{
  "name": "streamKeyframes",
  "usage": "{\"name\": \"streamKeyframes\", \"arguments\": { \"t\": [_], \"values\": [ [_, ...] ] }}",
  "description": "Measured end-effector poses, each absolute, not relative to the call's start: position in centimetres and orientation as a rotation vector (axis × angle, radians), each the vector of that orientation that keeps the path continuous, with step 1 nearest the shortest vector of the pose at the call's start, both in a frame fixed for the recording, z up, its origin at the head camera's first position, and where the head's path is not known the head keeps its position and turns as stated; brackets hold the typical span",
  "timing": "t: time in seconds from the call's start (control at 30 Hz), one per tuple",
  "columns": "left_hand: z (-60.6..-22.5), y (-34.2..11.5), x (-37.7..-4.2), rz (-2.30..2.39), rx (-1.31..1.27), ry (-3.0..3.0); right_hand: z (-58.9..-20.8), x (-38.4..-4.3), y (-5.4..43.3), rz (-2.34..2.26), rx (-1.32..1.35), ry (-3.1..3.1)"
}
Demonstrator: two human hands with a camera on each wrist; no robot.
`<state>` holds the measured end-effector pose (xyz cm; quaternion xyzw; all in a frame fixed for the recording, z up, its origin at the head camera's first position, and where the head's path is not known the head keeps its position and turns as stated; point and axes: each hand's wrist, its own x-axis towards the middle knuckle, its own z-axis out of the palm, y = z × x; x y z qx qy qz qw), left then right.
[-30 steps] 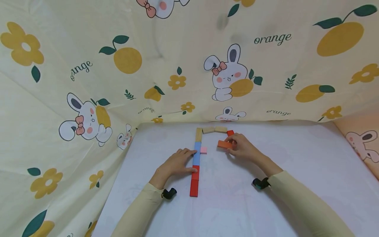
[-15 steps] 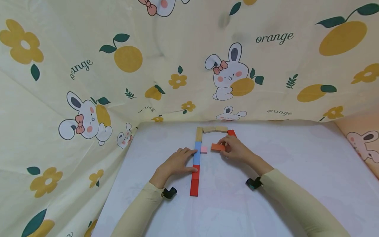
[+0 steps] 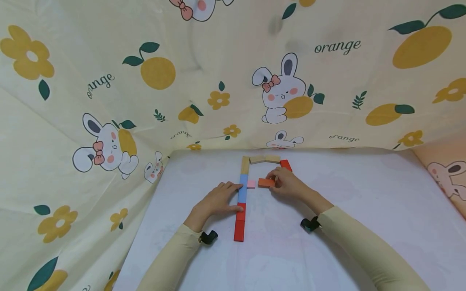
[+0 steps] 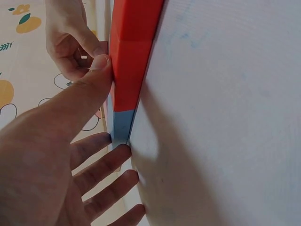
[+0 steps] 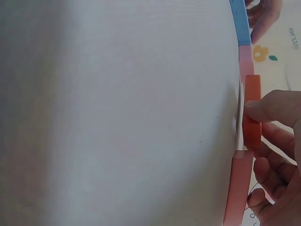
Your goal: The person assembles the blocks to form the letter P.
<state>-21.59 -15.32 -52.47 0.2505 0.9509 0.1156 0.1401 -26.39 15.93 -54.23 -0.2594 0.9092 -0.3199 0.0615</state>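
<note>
My right hand (image 3: 289,184) pinches an orange block (image 3: 265,183) between thumb and fingers. Its left end points at a small pink block (image 3: 251,184), with a narrow gap between them in the head view. The pink one sits against the right side of the blue part (image 3: 242,196) of a straight row. With fingers spread, my left hand (image 3: 214,200) touches that row from the left. The thumb tip is at a red block (image 4: 129,70) in the left wrist view, and the index and middle fingertips are at the blue part (image 4: 123,125).
The row continues into a wooden block (image 3: 245,165) at its far end and red blocks (image 3: 239,231) nearer. Two more wooden blocks (image 3: 257,159) run rightward to a slanted red block (image 3: 286,165), partly behind my right hand. A patterned cloth (image 3: 218,60) hangs behind the white table (image 3: 364,202).
My right hand has carried the orange block leftward and slightly nearer, from beside the slanted red block toward the pink one. The left hand has stayed in place on the row.
</note>
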Motion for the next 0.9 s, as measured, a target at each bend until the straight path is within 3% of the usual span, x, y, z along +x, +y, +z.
{"name": "streamKeyframes", "arguments": {
  "t": [0.9],
  "values": [
    [-52.33,-15.21,-21.45,0.357,0.700,2.747,-54.71,-26.68,15.23,-0.801,-0.833,2.820]
  ]
}}
